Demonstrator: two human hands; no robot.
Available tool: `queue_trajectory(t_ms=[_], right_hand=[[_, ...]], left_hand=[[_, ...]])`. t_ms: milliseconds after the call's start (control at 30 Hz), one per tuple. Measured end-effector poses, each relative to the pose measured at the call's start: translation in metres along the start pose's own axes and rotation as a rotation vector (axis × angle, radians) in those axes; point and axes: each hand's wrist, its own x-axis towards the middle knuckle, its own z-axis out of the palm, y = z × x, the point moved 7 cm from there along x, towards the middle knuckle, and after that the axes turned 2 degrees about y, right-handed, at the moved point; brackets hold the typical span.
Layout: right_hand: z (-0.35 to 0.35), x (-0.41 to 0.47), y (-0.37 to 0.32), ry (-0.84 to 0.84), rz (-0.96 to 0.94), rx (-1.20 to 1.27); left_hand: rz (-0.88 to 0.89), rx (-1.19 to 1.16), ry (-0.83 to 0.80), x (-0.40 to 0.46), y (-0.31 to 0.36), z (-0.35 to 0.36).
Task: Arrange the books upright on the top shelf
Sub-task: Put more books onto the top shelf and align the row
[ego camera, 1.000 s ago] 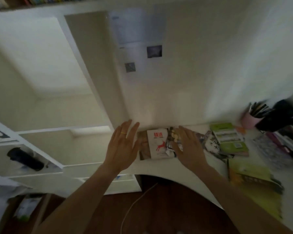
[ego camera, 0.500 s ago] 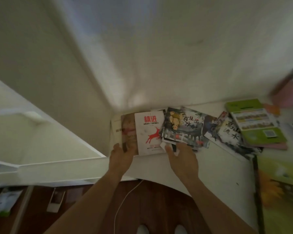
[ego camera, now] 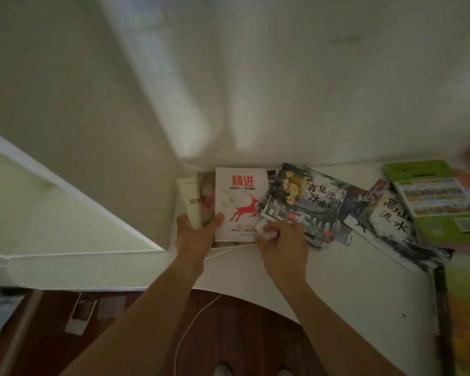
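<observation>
Several books lie flat on the white desk [ego camera: 350,280] against the wall. At the left corner is a small stack: a white book with a red deer [ego camera: 240,196] on top, a face-cover book [ego camera: 206,191] and a cream book [ego camera: 188,196] beneath. My left hand [ego camera: 194,237] grips the stack's near edge, thumb on the deer book. My right hand [ego camera: 282,248] pinches a small white block [ego camera: 266,230] at the near corner of a dark illustrated book [ego camera: 307,202]. The top shelf is out of view.
More books overlap to the right: an ink-painting book [ego camera: 391,221], a green book [ego camera: 437,196] and a yellow-green one [ego camera: 467,308]. A white shelf unit [ego camera: 65,213] stands at the left. A white cable [ego camera: 196,318] hangs over the desk's front edge above the wooden floor.
The view has tilted down to the desk. Both hands came down from open above the books to the near edges; the left took hold of the stack, the right closed on the white block.
</observation>
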Motion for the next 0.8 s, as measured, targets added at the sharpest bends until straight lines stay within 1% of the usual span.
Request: queue_trajectory(t_ms=[67,133,233,300,367,433,500,600,667,733,800], right_hand=[[0.002,-0.003,0.000,-0.023,-0.012,-0.008],[0.003,-0.008,0.003,-0.057,-0.002,-0.019],[-0.004,-0.017,0.012,-0.018,0.028,0.021],[-0.006,-0.023,0.025,-0.020,0.112,0.116],[-0.001,-0.035,0.032,-0.078,0.178,0.186],[0.008,-0.047,0.032,-0.164,0.257,0.346],[0.019,-0.061,0.025,-0.292,0.295,0.462],[0.026,-0.068,0.012,-0.380,0.160,0.417],[0.032,-0.068,0.008,-0.444,0.120,0.420],[0.036,-0.066,0.006,-0.505,0.113,0.421],[0.034,-0.065,0.007,-0.534,0.171,0.463]], left_hand=[[0.005,0.020,-0.033,0.001,0.001,-0.006],[0.046,0.043,-0.056,-0.002,0.002,-0.013],[0.042,0.040,-0.073,-0.015,-0.004,-0.030],[-0.030,0.006,-0.105,-0.030,-0.018,-0.045],[-0.147,-0.094,-0.158,-0.046,-0.040,-0.054],[-0.252,-0.158,-0.206,-0.060,-0.063,-0.056],[-0.294,-0.205,-0.220,-0.070,-0.077,-0.053],[-0.213,-0.204,-0.209,-0.080,-0.070,-0.045],[-0.175,-0.184,-0.220,-0.081,-0.064,-0.041],[-0.144,-0.173,-0.249,-0.081,-0.061,-0.040],[-0.099,-0.152,-0.244,-0.084,-0.056,-0.044]])
